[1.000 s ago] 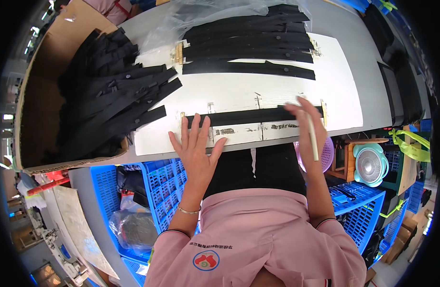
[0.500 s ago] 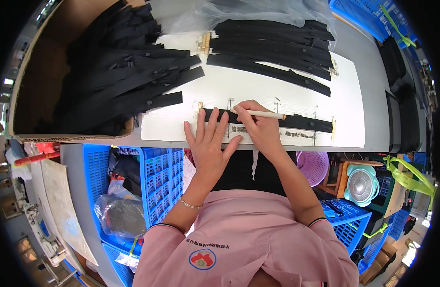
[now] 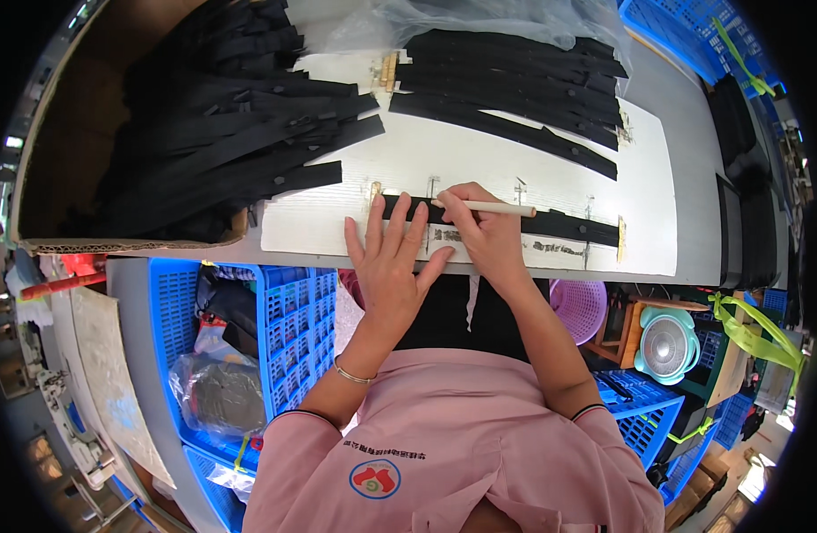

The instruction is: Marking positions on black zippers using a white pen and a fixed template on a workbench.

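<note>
A black fabric strip (image 3: 573, 229) lies across the white marked board (image 3: 324, 218) at the near edge of the table. Flat on its left part rests my left hand (image 3: 391, 271), its fingers spread and the thumb out to the right. My right hand (image 3: 488, 238) pinches a slim white pen (image 3: 508, 209), held nearly level with its tip pointing left. That tip meets the strip, or hovers just over it, beside my left fingertips; touching or not I cannot tell. Beyond my hands, several more black strips (image 3: 506, 93) lie in a row on the board.
To the left, a cardboard box (image 3: 115, 251) on its side spills a heap of black strips (image 3: 204, 151) onto the board. Clear plastic sheeting (image 3: 479, 22) covers the far side. Blue crates (image 3: 297, 329), a purple basket (image 3: 579, 311) and a teal fan (image 3: 668, 346) stand below the table edge.
The whole view has shifted slightly. Against the board, both hands and the strip keep nearly the same places, and the pen is still in my right hand.
</note>
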Demonstrator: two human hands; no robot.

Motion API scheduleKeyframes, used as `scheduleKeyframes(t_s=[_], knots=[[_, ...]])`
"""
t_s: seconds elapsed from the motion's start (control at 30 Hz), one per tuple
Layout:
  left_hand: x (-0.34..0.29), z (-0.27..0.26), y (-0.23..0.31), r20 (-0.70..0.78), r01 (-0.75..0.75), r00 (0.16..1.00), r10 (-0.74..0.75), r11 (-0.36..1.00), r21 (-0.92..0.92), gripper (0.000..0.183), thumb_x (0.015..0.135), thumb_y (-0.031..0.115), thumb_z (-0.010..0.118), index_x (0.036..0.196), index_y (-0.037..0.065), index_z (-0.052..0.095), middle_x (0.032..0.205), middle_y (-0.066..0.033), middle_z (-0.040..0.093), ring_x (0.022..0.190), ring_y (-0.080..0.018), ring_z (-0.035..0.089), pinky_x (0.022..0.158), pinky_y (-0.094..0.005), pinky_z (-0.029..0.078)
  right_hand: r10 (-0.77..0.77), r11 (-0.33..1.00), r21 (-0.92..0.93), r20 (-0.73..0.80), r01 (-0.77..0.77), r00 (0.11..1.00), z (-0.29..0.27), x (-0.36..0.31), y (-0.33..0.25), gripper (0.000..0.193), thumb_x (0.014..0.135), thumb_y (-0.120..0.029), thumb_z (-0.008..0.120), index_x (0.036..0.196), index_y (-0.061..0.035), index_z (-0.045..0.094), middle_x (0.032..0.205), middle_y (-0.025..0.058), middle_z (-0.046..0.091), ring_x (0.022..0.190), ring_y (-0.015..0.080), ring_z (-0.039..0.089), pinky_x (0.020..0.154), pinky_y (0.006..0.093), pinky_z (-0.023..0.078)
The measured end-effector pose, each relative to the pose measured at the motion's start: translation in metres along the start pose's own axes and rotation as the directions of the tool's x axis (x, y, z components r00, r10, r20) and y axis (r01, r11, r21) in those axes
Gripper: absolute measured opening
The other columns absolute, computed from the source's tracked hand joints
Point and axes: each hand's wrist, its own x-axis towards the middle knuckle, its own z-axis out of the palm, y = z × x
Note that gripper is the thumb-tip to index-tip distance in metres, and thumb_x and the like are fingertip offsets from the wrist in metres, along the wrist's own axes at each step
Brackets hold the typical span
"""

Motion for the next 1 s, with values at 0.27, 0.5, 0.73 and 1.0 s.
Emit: scheduleKeyframes(t_s=[0.27, 0.5, 0.73, 1.0], knots=[[0.001, -0.001, 0.001, 0.009, 0.007, 1.000, -0.007, 1.000, -0.007, 0.060, 0.086, 0.038, 0.081, 0.138, 0.011, 0.067, 0.150, -0.0100, 0.057, 0.148, -0.0356, 0.041, 0.121, -0.0633, 0.015, 0.014, 0.999, -0.047, 0.123, -0.009, 0.992, -0.008, -0.002, 0.001, 0.024, 0.099, -0.025, 0.067, 0.095, -0.0031, 0.075, 0.068, 0.0058, 0.069, 0.058, 0.0138, 0.064, 0.056, 0.0286, 0.048], [0.001, 0.000, 0.001, 0.015, -0.004, 1.000, 0.004, 1.000, -0.004, 0.060, 0.086, 0.037, 0.081, 0.138, 0.011, 0.067, 0.150, -0.0100, 0.057, 0.148, -0.0356, 0.041, 0.121, -0.0637, 0.015, 0.025, 0.996, -0.092, 0.169, -0.010, 0.985, -0.012, -0.002, -0.002, 0.021, 0.098, -0.021, 0.067, 0.093, -0.0031, 0.075, 0.068, 0.0052, 0.069, 0.058, 0.0129, 0.064, 0.056, 0.0275, 0.048], [0.000, -0.001, 0.001, 0.023, 0.002, 1.000, -0.002, 1.000, -0.006, 0.058, 0.087, 0.037, 0.081, 0.137, 0.010, 0.067, 0.151, -0.0102, 0.056, 0.148, -0.0368, 0.040, 0.121, -0.0640, 0.014, 0.035, 0.998, 0.054, -0.157, -0.027, 0.987, -0.063, -0.023, -0.011, 0.020, 0.100, -0.013, 0.064, 0.092, 0.0036, 0.072, 0.073, 0.0049, 0.069, 0.066, 0.0066, 0.060, 0.059, 0.0247, 0.046], [0.004, -0.003, 0.016, 0.062, 0.015, 0.998, -0.015, 1.000, 0.007, 0.064, 0.090, 0.038, 0.078, 0.144, 0.009, 0.060, 0.157, -0.0124, 0.050, 0.152, -0.0397, 0.033, 0.122, -0.0640, 0.009, 0.053, 0.994, -0.076, -0.269, -0.076, 0.962, -0.087, -0.024, 0.004, 0.021, 0.102, -0.014, 0.062, 0.094, 0.0030, 0.072, 0.071, 0.0018, 0.064, 0.065, 0.0051, 0.053, 0.059, 0.0225, 0.041]])
